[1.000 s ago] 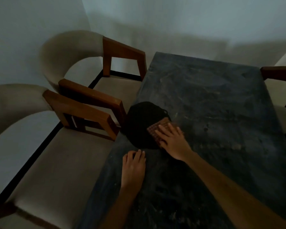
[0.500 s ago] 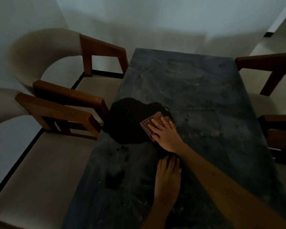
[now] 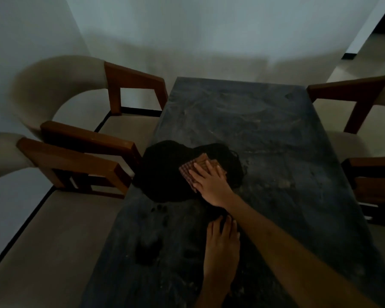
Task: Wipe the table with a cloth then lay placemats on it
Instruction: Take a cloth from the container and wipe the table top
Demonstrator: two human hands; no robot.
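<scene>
Item: dark stone-look table (image 3: 265, 134), running from the bottom of the frame up to centre, its surface dusty and smeared; we note a black, clean-looking wiped patch (image 3: 165, 172) at centre-left, reaching the table's left edge. Item: checked brownish cloth (image 3: 193, 168), folded small, lying on the table at the centre of the frame, on the right part of that dark patch. Item: right hand (image 3: 211, 185), palm down on the cloth, its fingers straight and lying close together, pressing the cloth flat to the table; its forearm crosses from the lower right of the frame. Item: left hand (image 3: 221, 243), low centre of the frame, just below the right wrist, palm down on the bare table with fingers straight and slightly parted; the fingertips sit partly under the right forearm, so we cannot tell how the outermost ones lie. The left hand touches no cloth. Item: two armchairs at the left of the frame, pale upholstery and brown wooden arms, the nearer chair (image 3: 53, 218) at lower left and the farther chair (image 3: 60, 85) at upper left, both drawn up beside the table's left edge. Item: wooden chair arm (image 3: 347, 90) at upper right, and a second wooden chair arm (image 3: 373, 174) at mid right, beside the table's right edge. Item: pale wall (image 3: 209, 30) across the top of the frame. Lighting is dim; fine surface detail is hard for us to read.
</scene>
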